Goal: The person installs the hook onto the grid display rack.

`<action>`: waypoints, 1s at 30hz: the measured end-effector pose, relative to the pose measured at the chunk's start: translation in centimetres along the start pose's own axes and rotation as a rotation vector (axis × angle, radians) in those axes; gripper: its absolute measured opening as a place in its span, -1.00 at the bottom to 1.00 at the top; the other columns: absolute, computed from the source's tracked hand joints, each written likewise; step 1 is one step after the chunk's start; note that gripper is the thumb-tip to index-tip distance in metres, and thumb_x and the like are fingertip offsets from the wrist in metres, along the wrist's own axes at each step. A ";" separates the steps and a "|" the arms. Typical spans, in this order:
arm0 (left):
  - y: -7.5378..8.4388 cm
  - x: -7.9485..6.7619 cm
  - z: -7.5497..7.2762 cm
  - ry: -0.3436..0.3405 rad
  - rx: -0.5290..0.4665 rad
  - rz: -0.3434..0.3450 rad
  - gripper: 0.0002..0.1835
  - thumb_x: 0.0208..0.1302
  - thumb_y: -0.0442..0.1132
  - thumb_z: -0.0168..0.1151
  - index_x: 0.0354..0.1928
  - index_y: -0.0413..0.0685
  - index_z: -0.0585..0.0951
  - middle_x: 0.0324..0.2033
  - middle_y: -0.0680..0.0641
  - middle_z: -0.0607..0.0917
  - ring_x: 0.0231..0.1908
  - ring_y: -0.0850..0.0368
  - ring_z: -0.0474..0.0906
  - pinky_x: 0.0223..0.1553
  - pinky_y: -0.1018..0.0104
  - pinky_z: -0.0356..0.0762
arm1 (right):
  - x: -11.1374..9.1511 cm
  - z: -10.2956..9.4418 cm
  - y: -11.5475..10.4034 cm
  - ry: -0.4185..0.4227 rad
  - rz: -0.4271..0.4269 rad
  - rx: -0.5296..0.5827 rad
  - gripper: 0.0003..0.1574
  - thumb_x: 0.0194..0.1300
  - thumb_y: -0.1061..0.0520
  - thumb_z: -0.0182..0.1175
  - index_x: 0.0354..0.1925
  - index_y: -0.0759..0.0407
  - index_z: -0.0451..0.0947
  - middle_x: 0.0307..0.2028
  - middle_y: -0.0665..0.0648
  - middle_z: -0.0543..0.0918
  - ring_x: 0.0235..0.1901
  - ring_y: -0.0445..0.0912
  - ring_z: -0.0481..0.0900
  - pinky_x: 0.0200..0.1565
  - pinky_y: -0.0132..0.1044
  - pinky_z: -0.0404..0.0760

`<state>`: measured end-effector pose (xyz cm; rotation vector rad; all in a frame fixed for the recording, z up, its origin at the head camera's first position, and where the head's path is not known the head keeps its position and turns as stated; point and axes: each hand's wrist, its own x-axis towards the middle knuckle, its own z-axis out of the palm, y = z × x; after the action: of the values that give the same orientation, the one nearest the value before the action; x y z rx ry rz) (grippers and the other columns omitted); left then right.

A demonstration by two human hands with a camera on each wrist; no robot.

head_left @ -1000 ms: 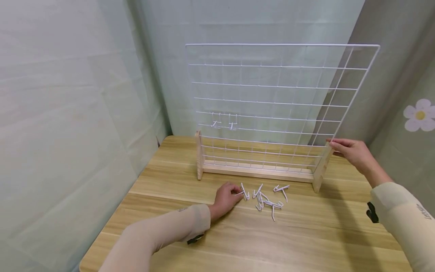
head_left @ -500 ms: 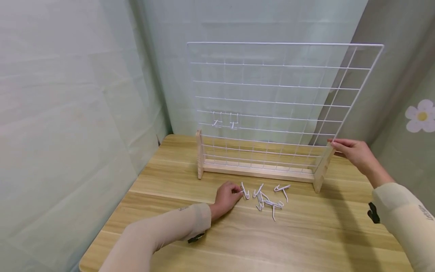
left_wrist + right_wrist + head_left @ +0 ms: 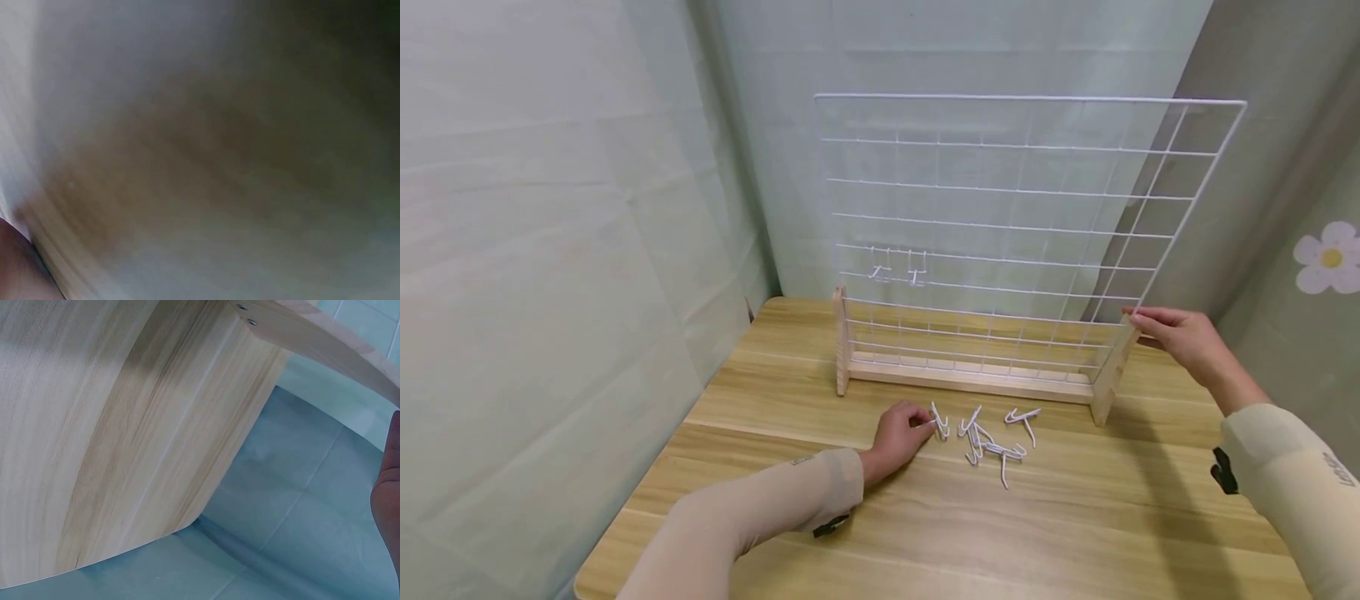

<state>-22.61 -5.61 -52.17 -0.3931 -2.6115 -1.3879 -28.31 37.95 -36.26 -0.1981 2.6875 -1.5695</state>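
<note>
In the head view my left hand [image 3: 901, 435] rests low over the table, thumb and fingertips pinching a white wire hook [image 3: 940, 423] by its prong. Several more white wire hooks [image 3: 976, 433] lie in a loose cluster to its right. My right hand [image 3: 1183, 340] grips the top of the right wooden upright [image 3: 1112, 372] of a stand that carries a tall white wire grid [image 3: 1000, 223]. Two hooks [image 3: 916, 271] hang on the grid at left. In the right wrist view, that hand [image 3: 389, 487] shows at the right edge beside the upright [image 3: 325, 344]. The left wrist view is mostly blur.
The stand's left upright [image 3: 840, 343] and a wooden base bar [image 3: 962, 376] stand on the wood-grain table [image 3: 760, 508]. Pale green curtains [image 3: 587, 250] enclose the table at left and back. A flower print [image 3: 1330, 257] shows on the right curtain.
The hook in the left hand has shifted very slightly to the left. Both hands otherwise keep their places, and the stand looks unmoved apart from a small shift of the head view.
</note>
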 end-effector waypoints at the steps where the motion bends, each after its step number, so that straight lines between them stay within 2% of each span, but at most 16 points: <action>1: 0.0 0.0 0.0 -0.004 -0.007 -0.010 -0.96 0.17 -0.34 0.40 -0.39 -0.14 0.70 -0.39 0.03 0.61 -0.30 0.14 0.51 -0.21 0.32 0.48 | 0.0 0.0 0.0 0.003 0.006 -0.006 -0.26 0.43 -0.20 0.12 0.31 0.29 0.43 -0.09 -0.47 0.57 -0.17 -0.48 0.59 -0.14 -0.60 0.53; 4: 0.1 0.2 -0.1 -0.016 -0.029 -0.047 -0.96 0.20 -0.32 0.38 -0.37 -0.14 0.70 -0.38 0.03 0.62 -0.31 0.19 0.50 -0.22 0.34 0.48 | 0.0 -0.1 0.1 0.006 0.014 -0.031 -0.28 0.43 -0.21 0.10 0.32 0.25 0.44 -0.08 -0.48 0.56 -0.17 -0.48 0.59 -0.13 -0.57 0.54; 8: 0.3 0.4 -0.3 -0.010 -0.064 -0.083 -0.95 0.22 -0.32 0.37 -0.35 -0.16 0.70 -0.38 0.01 0.65 -0.33 0.21 0.51 -0.23 0.34 0.51 | -0.1 0.0 0.2 0.000 0.006 -0.054 -0.25 0.48 -0.17 0.06 0.34 0.36 0.36 -0.09 -0.50 0.54 -0.17 -0.49 0.58 -0.05 -0.47 0.57; 15: 0.3 0.6 -0.7 0.004 -0.121 -0.128 -0.95 0.23 -0.31 0.36 -0.34 -0.14 0.70 -0.38 0.02 0.68 -0.33 0.23 0.51 -0.24 0.34 0.52 | -0.1 0.1 0.2 -0.002 0.003 -0.053 -0.22 0.49 -0.16 0.05 0.34 0.43 0.32 -0.12 -0.52 0.51 -0.19 -0.51 0.57 -0.09 -0.52 0.56; 19: 0.2 1.0 -1.1 0.027 -0.158 -0.137 -0.94 0.25 -0.31 0.35 -0.35 -0.16 0.69 -0.43 0.03 0.65 -0.37 0.23 0.49 -0.30 0.37 0.50 | -0.1 0.2 0.2 -0.001 0.013 -0.092 -0.22 0.50 -0.18 0.01 0.36 0.39 0.32 -0.10 -0.49 0.49 -0.19 -0.54 0.53 0.06 -0.28 0.56; 22: 0.3 1.3 -1.4 0.051 -0.183 -0.153 -0.93 0.27 -0.31 0.33 -0.33 -0.17 0.69 -0.46 0.03 0.64 -0.40 0.22 0.48 -0.33 0.38 0.48 | 0.0 0.3 0.0 0.003 0.016 -0.103 -0.21 0.50 -0.20 0.00 0.36 0.37 0.33 -0.08 -0.46 0.49 -0.18 -0.56 0.51 0.10 -0.19 0.52; 26: 0.4 1.5 -1.6 0.074 -0.206 -0.174 -0.91 0.28 -0.29 0.33 -0.31 -0.19 0.69 -0.45 0.03 0.64 -0.40 0.22 0.48 -0.36 0.38 0.48 | 0.1 0.3 -0.1 0.008 0.010 -0.088 -0.22 0.50 -0.19 0.02 0.36 0.38 0.33 -0.09 -0.46 0.50 -0.19 -0.55 0.52 -0.03 -0.42 0.58; 29: 0.6 1.5 -1.7 0.087 -0.214 -0.182 -0.91 0.27 -0.29 0.33 -0.31 -0.19 0.68 -0.45 0.03 0.64 -0.41 0.23 0.49 -0.38 0.40 0.49 | 0.0 0.2 -0.1 0.005 0.009 -0.081 -0.23 0.50 -0.17 0.02 0.35 0.39 0.33 -0.10 -0.48 0.50 -0.19 -0.55 0.53 -0.06 -0.47 0.58; 30: 0.6 1.5 -1.7 0.095 -0.217 -0.180 -0.91 0.27 -0.29 0.33 -0.31 -0.19 0.68 -0.46 0.02 0.64 -0.41 0.23 0.50 -0.39 0.40 0.49 | 0.0 0.2 -0.1 0.004 0.011 -0.082 -0.23 0.50 -0.17 0.02 0.35 0.39 0.32 -0.10 -0.48 0.49 -0.20 -0.54 0.53 -0.02 -0.40 0.58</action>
<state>-23.86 -6.47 -50.31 -0.1150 -2.4796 -1.7098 -28.29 37.75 -36.27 -0.1823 2.7538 -1.4590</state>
